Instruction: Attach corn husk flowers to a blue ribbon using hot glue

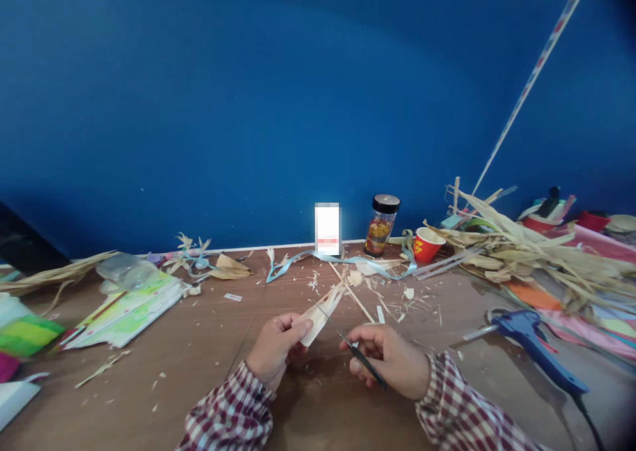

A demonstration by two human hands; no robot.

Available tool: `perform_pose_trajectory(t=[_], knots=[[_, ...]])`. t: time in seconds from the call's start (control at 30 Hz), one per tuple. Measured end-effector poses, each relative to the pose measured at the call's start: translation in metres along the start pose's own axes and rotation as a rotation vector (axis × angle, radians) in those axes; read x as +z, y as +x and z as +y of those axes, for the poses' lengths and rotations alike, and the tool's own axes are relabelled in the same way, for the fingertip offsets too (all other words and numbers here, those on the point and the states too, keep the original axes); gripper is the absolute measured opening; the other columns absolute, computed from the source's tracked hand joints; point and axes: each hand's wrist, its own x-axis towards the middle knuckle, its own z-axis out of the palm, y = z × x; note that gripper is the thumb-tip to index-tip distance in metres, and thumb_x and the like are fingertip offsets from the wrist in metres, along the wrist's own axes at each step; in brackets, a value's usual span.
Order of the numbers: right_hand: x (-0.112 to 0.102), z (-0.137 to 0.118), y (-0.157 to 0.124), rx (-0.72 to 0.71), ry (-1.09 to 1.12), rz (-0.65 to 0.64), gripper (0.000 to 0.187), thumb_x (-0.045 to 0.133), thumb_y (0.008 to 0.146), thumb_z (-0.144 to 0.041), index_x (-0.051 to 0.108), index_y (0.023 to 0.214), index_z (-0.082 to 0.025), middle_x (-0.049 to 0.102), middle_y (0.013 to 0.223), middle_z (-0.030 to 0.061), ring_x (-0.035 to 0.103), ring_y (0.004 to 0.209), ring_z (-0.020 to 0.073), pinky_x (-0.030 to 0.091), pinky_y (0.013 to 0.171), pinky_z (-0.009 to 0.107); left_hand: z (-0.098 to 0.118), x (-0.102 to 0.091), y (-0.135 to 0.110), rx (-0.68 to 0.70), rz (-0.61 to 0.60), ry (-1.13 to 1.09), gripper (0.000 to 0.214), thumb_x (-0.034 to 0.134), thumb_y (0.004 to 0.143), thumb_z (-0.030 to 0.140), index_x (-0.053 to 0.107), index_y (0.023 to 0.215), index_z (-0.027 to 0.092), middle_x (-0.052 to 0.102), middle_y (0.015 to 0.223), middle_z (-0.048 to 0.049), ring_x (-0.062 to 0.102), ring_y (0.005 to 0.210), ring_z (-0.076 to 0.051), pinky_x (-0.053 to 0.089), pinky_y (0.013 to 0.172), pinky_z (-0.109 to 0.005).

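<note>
My left hand (276,345) pinches the near end of a pale dried husk strip (322,312) that points up and to the right over the brown table (199,385). My right hand (387,357) is closed around the black handles of small scissors (355,350). Their thin blades reach up and to the left and meet the husk strip near its middle. Both wrists wear red and white checked sleeves. Husk scraps (392,302) lie scattered on the table just beyond my hands.
A blue glue gun (534,338) lies at the right. Behind it is a heap of dried husks (536,255), a red paper cup (426,244) and a black-lidded jar (381,226). A light blue ribbon (342,260) curls mid-table. Colored paper sheets (126,308) lie left.
</note>
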Motion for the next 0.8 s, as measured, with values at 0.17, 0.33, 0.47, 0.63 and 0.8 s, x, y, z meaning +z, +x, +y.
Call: perform_pose_trajectory(t=[0.17,0.33,0.47,0.63,0.8], knots=[[0.0,-0.0031,-0.0016,0.013,-0.009,0.002,0.035,0.065,0.067,-0.032,0.058,0.096,-0.015,0.055,0.057,-0.0032,0.051,0.044,0.0064,0.04,0.042,0.016,-0.0015,-0.0018,0.0008,0.009,-0.016,0.007,0.027,0.075,0.051,0.032,0.059,0.059,0.012,0.05,0.048,0.0048,0.041,0.041,-0.004,0.037,0.041,-0.016],[0.0002,-0.0051,-0.0018,0.013,-0.01,0.006,0.035,0.065,0.068,-0.035,0.058,0.096,-0.015,0.053,0.056,-0.0036,0.049,0.043,0.0056,0.04,0.042,0.016,-0.0016,-0.0002,0.0002,-0.013,0.0,-0.02,0.027,0.076,0.05,0.032,0.059,0.06,0.012,0.049,0.048,0.0052,0.041,0.039,-0.003,0.036,0.039,-0.015],[0.0005,-0.0054,-0.0022,0.009,-0.017,0.012,0.037,0.064,0.067,-0.037,0.059,0.096,-0.014,0.052,0.055,-0.0041,0.048,0.043,0.0058,0.041,0.043,0.017,-0.0011,0.0008,-0.0005,-0.027,0.003,-0.047,0.028,0.076,0.049,0.03,0.057,0.058,0.012,0.047,0.047,0.006,0.04,0.038,-0.002,0.038,0.04,-0.015],[0.0019,-0.008,-0.0031,-0.003,-0.054,0.045,0.034,0.064,0.067,-0.038,0.059,0.092,-0.014,0.05,0.051,-0.005,0.045,0.041,0.0053,0.036,0.039,0.015,-0.0009,0.0009,-0.0007,-0.029,0.002,-0.05,0.027,0.076,0.051,0.029,0.057,0.058,0.012,0.048,0.046,0.0062,0.042,0.038,-0.003,0.038,0.04,-0.015],[0.0054,-0.0104,-0.0035,-0.015,-0.092,0.088,0.03,0.063,0.068,-0.038,0.059,0.086,-0.014,0.048,0.047,-0.006,0.042,0.038,0.0043,0.034,0.037,0.014,-0.0012,0.0022,-0.001,-0.027,-0.003,-0.045,0.03,0.075,0.051,0.032,0.052,0.052,0.013,0.047,0.043,0.0056,0.043,0.036,-0.003,0.036,0.039,-0.015]])
